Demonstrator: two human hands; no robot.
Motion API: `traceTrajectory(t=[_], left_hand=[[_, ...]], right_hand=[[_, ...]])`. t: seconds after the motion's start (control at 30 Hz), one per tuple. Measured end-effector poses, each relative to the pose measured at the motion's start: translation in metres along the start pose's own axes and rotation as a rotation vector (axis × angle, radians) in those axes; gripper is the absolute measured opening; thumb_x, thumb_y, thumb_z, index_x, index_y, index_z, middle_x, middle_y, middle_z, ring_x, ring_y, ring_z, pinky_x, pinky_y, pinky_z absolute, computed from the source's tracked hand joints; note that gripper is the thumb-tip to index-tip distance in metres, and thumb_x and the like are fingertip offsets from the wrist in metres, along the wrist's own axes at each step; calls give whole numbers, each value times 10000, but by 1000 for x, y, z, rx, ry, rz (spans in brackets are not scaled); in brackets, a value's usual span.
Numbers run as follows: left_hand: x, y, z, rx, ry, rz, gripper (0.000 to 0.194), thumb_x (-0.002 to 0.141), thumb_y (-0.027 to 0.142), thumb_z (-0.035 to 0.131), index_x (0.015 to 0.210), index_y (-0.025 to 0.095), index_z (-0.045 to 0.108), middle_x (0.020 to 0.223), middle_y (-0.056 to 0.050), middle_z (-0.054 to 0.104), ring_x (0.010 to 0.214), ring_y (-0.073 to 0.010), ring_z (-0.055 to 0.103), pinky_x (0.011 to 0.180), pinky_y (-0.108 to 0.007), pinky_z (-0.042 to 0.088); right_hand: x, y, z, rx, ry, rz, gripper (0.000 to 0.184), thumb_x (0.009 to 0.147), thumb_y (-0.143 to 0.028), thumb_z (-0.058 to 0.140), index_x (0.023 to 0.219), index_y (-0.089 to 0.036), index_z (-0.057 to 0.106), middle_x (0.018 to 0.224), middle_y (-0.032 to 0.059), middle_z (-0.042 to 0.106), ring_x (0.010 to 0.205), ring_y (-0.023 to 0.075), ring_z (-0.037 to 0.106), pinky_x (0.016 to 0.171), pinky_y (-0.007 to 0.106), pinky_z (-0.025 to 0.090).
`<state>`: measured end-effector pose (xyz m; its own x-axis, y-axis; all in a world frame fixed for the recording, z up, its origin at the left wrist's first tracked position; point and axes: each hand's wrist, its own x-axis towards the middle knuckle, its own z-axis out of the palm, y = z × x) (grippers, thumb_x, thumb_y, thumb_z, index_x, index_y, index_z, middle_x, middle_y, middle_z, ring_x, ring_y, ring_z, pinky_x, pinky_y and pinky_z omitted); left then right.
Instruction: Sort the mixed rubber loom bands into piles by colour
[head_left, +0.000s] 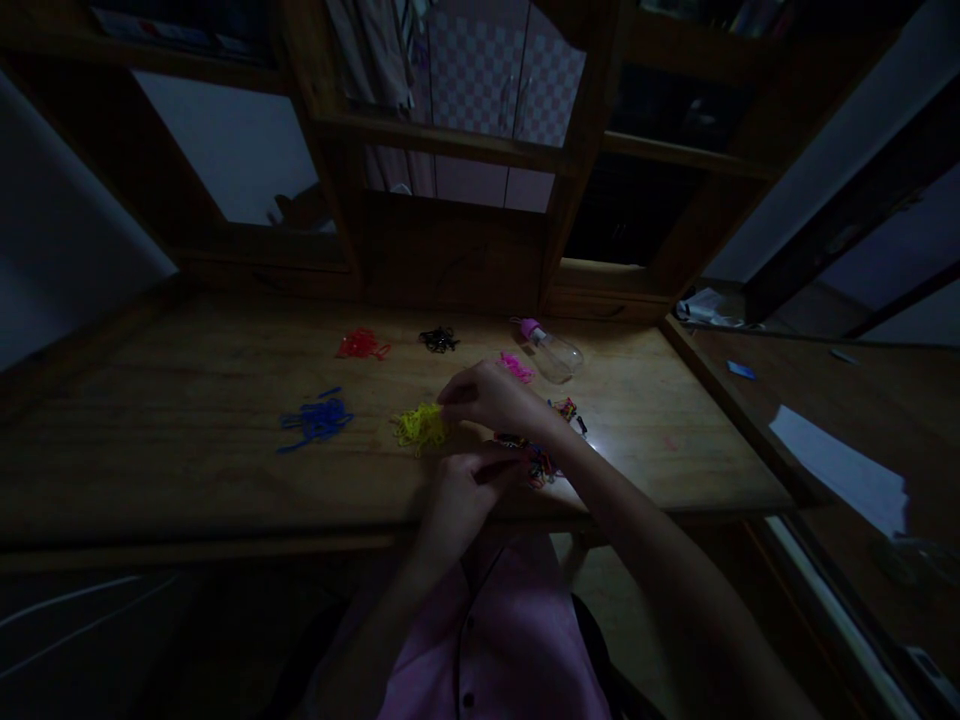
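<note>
My right hand [491,400] reaches across to the left, its pinched fingertips at the edge of a pile of yellow elastic bands [420,428]. Whatever it pinches is too small to make out. Below it, my left hand [461,500] has thumb and forefinger drawn together at a mixed-colour pile of elastic bands [541,465]. My right forearm partly covers that mixed pile. Separate piles lie around: blue bands [319,420] to the left, red bands [361,344] and black bands [439,340] behind, and pink bands [516,367] just beyond my right hand.
A clear bottle with a pink cap [555,355] lies on its side at the back right of the wooden desk [187,440]. Shelving [454,250] rises behind. White papers [840,465] rest on a brown surface to the right.
</note>
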<state>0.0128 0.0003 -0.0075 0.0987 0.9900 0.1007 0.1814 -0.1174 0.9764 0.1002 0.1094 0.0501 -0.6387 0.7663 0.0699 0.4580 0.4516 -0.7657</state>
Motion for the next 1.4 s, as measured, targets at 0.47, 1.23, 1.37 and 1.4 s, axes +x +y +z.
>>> traceTrajectory(t=[0.47,1.23,1.37,1.4], left_hand=[[2,10,3,-465,5,-212,370,752,287,777,1073,161,645,875,-49,758,834,-185,734,768,-267,598],[133,44,-10,798,-52,342,141,862,158,604,919,105,723,881,-115,682,835,-212,603,821,-330,430],[112,51,-10,716,-301,415,138,888,220,604,940,152,712,917,-63,672,816,-177,587,776,-287,424],[105,51,-11,700,-400,443,132,893,222,599,934,166,711,914,-50,666,809,-170,583,761,-279,422]], right_hand=[[-123,15,-43,257,530,152,233,866,-391,669,912,-175,744,850,54,743,764,180,706,686,272,557],[-179,86,-34,120,883,319,357,867,-507,605,913,-172,721,740,53,714,691,194,672,656,286,504],[-179,87,-33,119,881,307,335,883,-483,593,903,-173,717,736,46,709,703,192,673,668,283,500],[-179,87,-33,121,878,307,329,886,-477,591,903,-173,716,737,44,708,707,191,674,672,283,499]])
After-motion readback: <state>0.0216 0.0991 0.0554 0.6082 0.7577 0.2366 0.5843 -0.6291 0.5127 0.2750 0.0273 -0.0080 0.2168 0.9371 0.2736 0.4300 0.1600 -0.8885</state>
